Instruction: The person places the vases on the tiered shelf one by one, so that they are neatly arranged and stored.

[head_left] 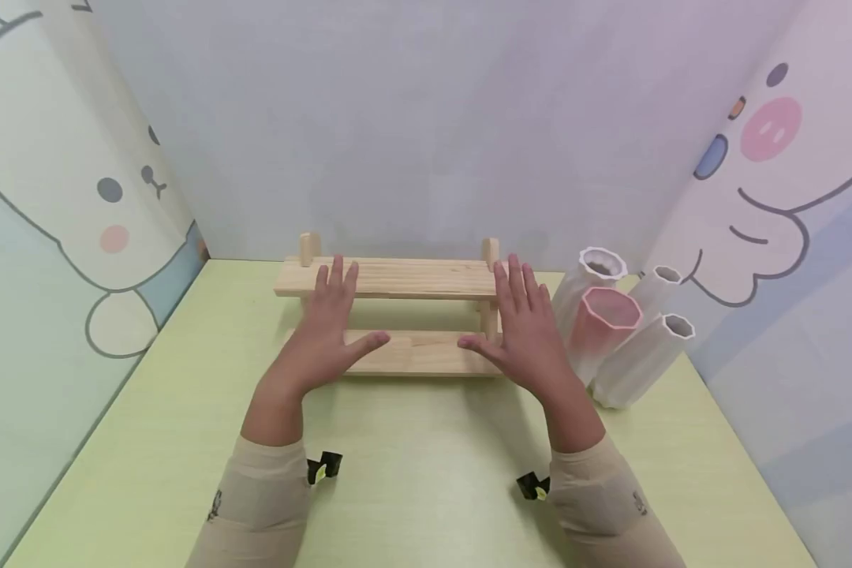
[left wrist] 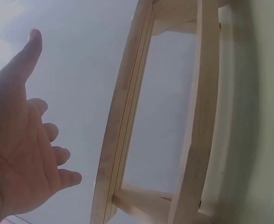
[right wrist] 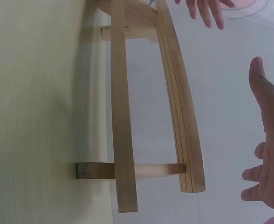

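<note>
Left hand (head_left: 321,335): released, fingers straight, thumb out, apart from the wood at the rack's 9 o'clock end. Rack (head_left: 415,278): stands near the 12 o'clock edge of the pale green table (head_left: 412,473); two flat, rectangular boards of pale, fine-grained timber, seam lines along the upper board's edge, rounded uprights projecting at 10 and 2 o'clock. Right hand (head_left: 532,339): likewise released, fingers extended, near the 3 o'clock end. Beyond, at 3 o'clock: three white vases (head_left: 642,363) and one pink vase (head_left: 602,327), ridged, wavy-rimmed; material undetermined.
</note>
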A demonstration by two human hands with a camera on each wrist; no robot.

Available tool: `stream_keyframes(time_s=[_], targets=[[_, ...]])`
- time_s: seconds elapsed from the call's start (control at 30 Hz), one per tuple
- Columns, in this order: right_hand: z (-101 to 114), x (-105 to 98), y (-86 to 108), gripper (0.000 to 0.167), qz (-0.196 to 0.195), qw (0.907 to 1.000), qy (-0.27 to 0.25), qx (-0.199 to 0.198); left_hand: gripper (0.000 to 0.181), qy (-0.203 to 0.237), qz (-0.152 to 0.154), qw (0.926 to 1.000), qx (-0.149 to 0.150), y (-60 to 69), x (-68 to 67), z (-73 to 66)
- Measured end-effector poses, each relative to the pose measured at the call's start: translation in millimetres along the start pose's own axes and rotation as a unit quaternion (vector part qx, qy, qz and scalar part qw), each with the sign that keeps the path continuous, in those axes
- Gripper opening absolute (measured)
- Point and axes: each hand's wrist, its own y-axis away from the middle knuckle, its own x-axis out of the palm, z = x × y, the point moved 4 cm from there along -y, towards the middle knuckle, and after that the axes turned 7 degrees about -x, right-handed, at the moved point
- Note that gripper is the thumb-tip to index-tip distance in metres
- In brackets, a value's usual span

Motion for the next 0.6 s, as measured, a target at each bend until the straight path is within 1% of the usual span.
stream_keyframes(time_s=[0.1, 0.2, 0.4, 0.6], targets=[[-2, -2, 1.0, 0.121, -0.007, 1.0, -0.002, 0.002, 0.103, 0.048, 0.004, 0.9987, -0.016, 1.4, -7.9, 8.7], [-3, -5, 1.4, 0.121, -0.016, 0.9999, -0.003, 0.004, 0.103, 0.083, 0.005, 0.996, -0.034, 3.4, -16.4, 18.3], [-4, -13, 1.1, 0.124, -0.031, 0.9995, -0.001, 0.004, 0.105, 0.102, -0.006, 0.9931, -0.059, 6.6, -31.7, 38.2], [-3, -18, 1.4, 0.125, -0.04, 0.9992, -0.003, 0.003, 0.104, 0.125, -0.012, 0.9881, -0.089, 12.0, -39.4, 62.0]])
